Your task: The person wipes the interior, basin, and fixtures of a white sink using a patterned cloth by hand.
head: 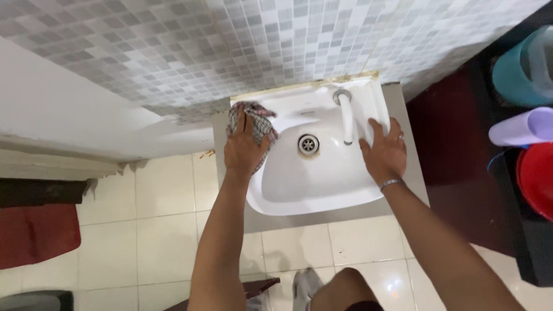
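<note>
Left hand [246, 148] presses checked cloth [253, 118] on white sink [311, 193]; right hand [383, 152] flat on rim

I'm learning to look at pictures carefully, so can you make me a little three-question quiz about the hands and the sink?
1. True or false: the left hand presses a checked cloth on the rim of the white ceramic sink.
2. Where does the right hand rest? A) flat on the sink's rim beside the white curved tap B) over the round metal drain C) on the grey mosaic tile wall
3. What does the right wrist wear?

Key: 1 true; 2 A; 3 a silver bracelet.
</note>
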